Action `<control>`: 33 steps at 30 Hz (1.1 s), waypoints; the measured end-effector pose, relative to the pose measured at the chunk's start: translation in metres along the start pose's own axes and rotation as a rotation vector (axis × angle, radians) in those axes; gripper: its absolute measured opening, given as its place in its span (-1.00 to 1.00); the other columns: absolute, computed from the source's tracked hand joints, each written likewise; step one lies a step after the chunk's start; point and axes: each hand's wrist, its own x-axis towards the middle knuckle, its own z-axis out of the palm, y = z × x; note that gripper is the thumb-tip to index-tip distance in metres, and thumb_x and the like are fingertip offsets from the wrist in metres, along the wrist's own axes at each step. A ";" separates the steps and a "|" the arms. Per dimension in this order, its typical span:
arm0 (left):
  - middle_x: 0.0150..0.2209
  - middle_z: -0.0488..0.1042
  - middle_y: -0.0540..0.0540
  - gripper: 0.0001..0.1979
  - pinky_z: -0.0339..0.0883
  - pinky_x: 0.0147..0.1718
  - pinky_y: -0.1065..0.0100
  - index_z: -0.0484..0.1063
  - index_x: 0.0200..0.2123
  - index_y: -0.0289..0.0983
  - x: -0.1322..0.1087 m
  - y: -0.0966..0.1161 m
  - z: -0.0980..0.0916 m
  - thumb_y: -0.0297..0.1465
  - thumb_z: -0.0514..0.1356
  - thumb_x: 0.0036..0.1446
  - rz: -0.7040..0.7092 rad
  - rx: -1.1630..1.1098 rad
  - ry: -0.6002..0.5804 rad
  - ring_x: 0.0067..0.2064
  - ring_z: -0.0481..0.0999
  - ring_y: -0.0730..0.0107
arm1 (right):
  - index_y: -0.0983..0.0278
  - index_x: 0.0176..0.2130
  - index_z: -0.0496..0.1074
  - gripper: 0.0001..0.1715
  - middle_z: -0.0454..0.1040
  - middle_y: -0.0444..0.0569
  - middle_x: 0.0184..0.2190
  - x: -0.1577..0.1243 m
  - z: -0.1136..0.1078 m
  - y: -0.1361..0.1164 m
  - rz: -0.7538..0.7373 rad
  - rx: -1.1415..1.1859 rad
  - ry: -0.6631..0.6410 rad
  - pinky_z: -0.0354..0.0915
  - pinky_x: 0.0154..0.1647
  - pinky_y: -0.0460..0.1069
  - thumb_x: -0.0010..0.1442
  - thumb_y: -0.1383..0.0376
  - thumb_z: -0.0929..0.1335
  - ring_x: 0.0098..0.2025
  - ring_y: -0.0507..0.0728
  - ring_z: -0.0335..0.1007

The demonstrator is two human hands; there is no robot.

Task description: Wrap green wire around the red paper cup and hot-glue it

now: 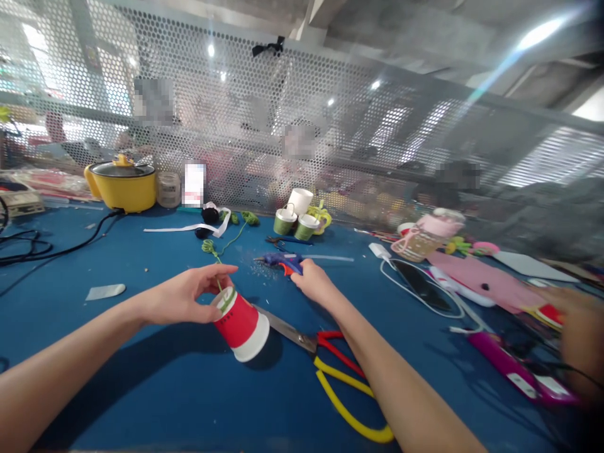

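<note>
A blue bench [155, 396] carries a lidded yellow electric pot [129, 190], a jar [168, 190] just beside it, white ribbon [177, 230], green-banded paper cups [284, 224], red-and-yellow-handled scissors [309, 343] and a black smartphone [421, 285].

Both forearms bare, no sleeves. Left forearm [70, 352] enters lower left, slanting up to the center; left wrist [141, 306] fairly straight. Left hand [189, 294] left of center, in a pinching grip: thumb [205, 312] low, pointing right, index finger [219, 269] stretched out above it, gap between, other fingers partly hidden. Right forearm [387, 371] comes from bottom edge, right of center, angling up-left. Right hand [312, 280] near mid-frame, slightly higher than left, fist-like grip, fingers curled, mostly hidden. Hands well apart, not touching.
</note>
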 end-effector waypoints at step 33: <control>-0.15 0.37 -0.14 -0.33 0.29 -0.14 0.18 0.13 0.11 -0.31 0.008 -0.012 -0.019 -0.42 0.26 -0.10 0.011 -0.019 0.145 -0.15 0.39 0.29 | 0.15 -0.52 0.46 -0.80 0.46 -0.10 -0.61 -0.099 -0.019 -0.051 -0.507 0.216 -0.143 0.33 -0.32 0.05 0.07 0.18 0.32 -0.44 0.19 0.42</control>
